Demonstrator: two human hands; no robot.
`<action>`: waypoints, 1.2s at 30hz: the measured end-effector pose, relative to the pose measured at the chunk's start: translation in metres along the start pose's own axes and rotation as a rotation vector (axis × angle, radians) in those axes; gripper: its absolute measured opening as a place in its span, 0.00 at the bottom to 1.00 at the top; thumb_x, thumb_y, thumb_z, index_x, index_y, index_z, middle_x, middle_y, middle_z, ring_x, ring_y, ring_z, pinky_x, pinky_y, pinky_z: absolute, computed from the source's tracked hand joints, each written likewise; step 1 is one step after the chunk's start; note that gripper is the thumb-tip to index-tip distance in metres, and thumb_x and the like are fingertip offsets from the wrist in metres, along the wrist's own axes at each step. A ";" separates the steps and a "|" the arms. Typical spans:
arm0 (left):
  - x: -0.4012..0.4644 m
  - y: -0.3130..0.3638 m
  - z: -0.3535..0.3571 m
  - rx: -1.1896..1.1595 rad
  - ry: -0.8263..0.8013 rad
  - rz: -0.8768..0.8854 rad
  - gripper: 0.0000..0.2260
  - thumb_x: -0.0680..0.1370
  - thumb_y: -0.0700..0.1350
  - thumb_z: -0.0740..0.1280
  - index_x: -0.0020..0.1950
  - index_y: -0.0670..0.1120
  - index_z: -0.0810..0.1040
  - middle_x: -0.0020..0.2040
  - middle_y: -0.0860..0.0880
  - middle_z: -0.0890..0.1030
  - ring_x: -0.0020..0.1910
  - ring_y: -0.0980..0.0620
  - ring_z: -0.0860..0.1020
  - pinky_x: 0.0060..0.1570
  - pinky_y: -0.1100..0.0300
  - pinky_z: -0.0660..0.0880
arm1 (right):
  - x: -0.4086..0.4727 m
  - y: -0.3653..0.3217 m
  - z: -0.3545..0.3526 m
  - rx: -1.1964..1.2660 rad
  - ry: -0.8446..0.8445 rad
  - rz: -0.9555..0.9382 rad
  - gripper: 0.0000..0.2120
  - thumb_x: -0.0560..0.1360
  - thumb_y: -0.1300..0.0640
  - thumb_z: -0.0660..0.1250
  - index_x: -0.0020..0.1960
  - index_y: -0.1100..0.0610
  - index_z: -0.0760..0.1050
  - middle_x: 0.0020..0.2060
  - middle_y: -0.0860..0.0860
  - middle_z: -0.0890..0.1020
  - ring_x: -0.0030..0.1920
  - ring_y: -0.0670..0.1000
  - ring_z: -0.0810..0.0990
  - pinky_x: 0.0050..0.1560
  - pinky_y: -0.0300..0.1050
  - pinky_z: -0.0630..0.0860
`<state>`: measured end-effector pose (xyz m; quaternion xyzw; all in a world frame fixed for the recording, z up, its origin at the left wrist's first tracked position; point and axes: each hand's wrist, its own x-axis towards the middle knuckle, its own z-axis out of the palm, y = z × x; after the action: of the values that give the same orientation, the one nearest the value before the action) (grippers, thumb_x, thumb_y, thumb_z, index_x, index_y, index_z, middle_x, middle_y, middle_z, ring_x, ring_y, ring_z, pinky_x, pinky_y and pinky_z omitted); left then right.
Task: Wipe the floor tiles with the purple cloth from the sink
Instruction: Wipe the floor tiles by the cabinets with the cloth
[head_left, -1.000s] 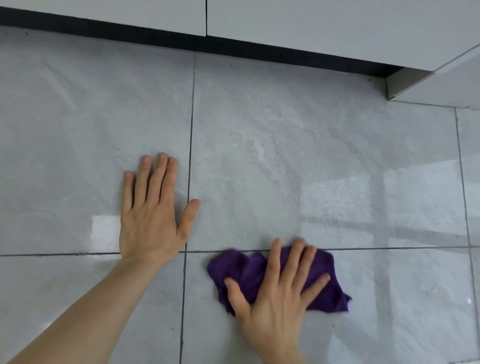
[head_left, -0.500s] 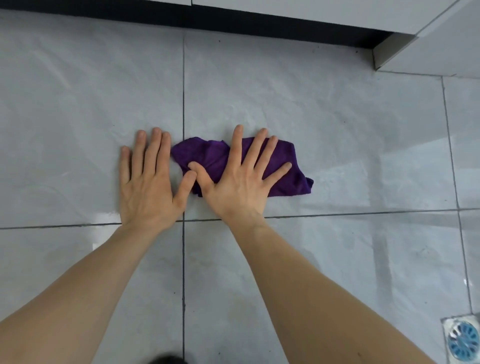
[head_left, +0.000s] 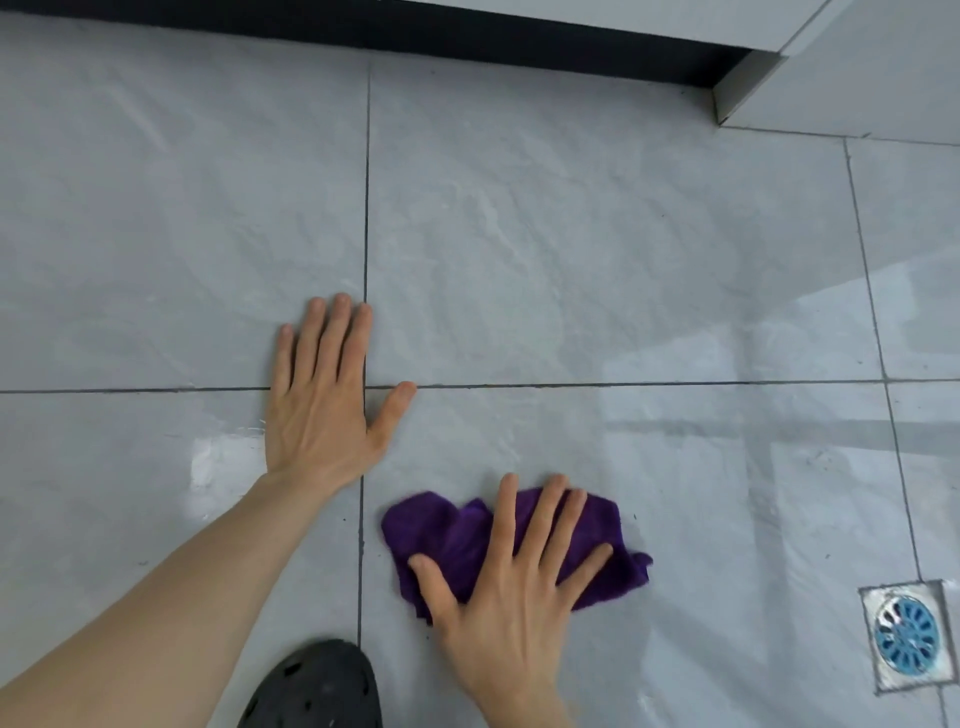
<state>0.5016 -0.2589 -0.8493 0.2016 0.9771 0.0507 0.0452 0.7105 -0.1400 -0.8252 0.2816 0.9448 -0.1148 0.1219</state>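
Observation:
A crumpled purple cloth (head_left: 457, 540) lies on the glossy grey floor tiles (head_left: 571, 249), near the bottom middle of the view. My right hand (head_left: 511, 587) lies flat on top of it, fingers spread, pressing it against the tile. My left hand (head_left: 324, 400) rests palm down on bare tile to the upper left of the cloth, across the joint where several tiles meet. It holds nothing and does not touch the cloth.
A dark plinth (head_left: 467, 36) under white cabinets runs along the far edge. A cabinet corner (head_left: 748, 83) juts out at the upper right. A square floor drain with a blue grate (head_left: 906, 636) sits at the lower right. A black perforated shoe (head_left: 317, 686) shows at the bottom.
My right hand has pulled the cloth back toward me, away from the left hand and the plinth, onto the nearer tile. The left hand stays planted on the floor.

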 end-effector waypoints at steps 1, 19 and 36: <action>0.000 0.000 0.001 0.000 -0.003 0.001 0.38 0.80 0.68 0.44 0.83 0.46 0.49 0.84 0.46 0.52 0.84 0.46 0.47 0.81 0.42 0.49 | -0.013 0.005 0.004 -0.010 -0.006 0.014 0.55 0.69 0.18 0.55 0.83 0.52 0.48 0.82 0.64 0.49 0.82 0.67 0.46 0.70 0.84 0.49; 0.001 0.001 0.000 -0.049 0.019 -0.017 0.37 0.79 0.67 0.47 0.83 0.46 0.51 0.84 0.45 0.53 0.84 0.45 0.47 0.80 0.40 0.49 | 0.062 0.075 -0.022 0.012 0.149 0.139 0.55 0.68 0.17 0.52 0.83 0.48 0.42 0.83 0.60 0.49 0.82 0.62 0.42 0.74 0.79 0.48; 0.000 0.002 -0.002 -0.077 0.078 -0.018 0.35 0.79 0.63 0.51 0.82 0.46 0.54 0.83 0.43 0.56 0.83 0.44 0.51 0.80 0.40 0.49 | 0.094 0.007 -0.019 0.101 0.170 -0.130 0.51 0.70 0.18 0.54 0.83 0.46 0.48 0.83 0.57 0.45 0.83 0.61 0.41 0.76 0.76 0.46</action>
<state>0.5020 -0.2571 -0.8475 0.1889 0.9772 0.0957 0.0152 0.6356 -0.0816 -0.8363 0.2340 0.9610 -0.1459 0.0195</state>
